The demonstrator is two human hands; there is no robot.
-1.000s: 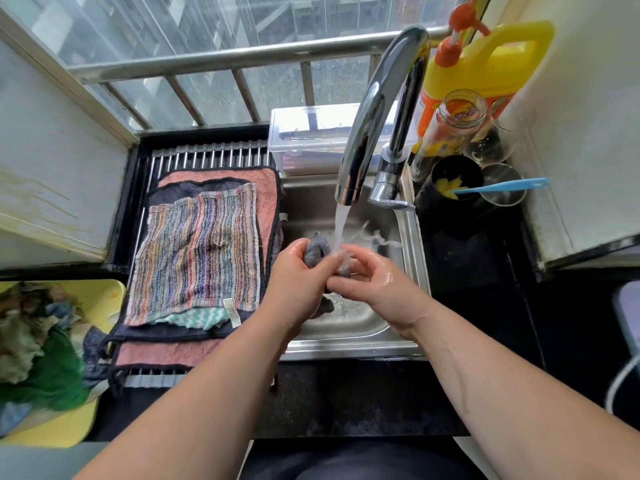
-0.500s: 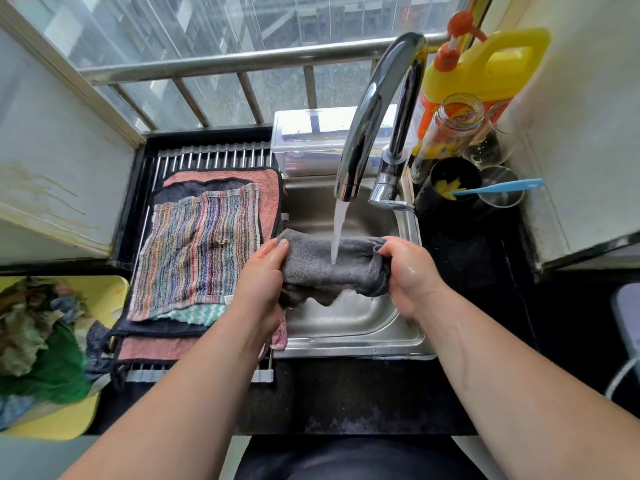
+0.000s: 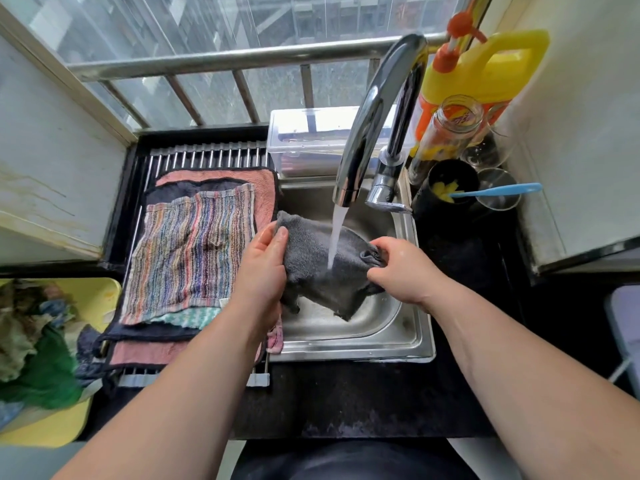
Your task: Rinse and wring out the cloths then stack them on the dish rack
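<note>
A dark grey cloth [image 3: 311, 258] hangs spread over the steel sink [image 3: 408, 341], under the stream from the chrome tap [image 3: 374, 116]. My left hand [image 3: 263, 268] grips its left edge. My right hand [image 3: 401, 268] pinches its bunched right end. Water strikes the cloth's middle between my hands. On the dish rack [image 3: 207, 155] to the left lies a stack of cloths, with a striped multicoloured cloth [image 3: 187, 251] on top and a pink cloth [image 3: 266, 192] and dark ones under it.
A yellow basin [image 3: 52, 431] with several crumpled cloths sits at the far left. Behind the sink stands a clear plastic box [image 3: 304, 140]. Right of the tap are a yellow detergent jug [image 3: 485, 67], a glass jar [image 3: 446, 133], a black cup with a blue brush [image 3: 498, 191], and glasses.
One second ago both hands squeezed the cloth bunched under the tap. They have since pulled apart and spread it open under the stream. The view has shifted slightly.
</note>
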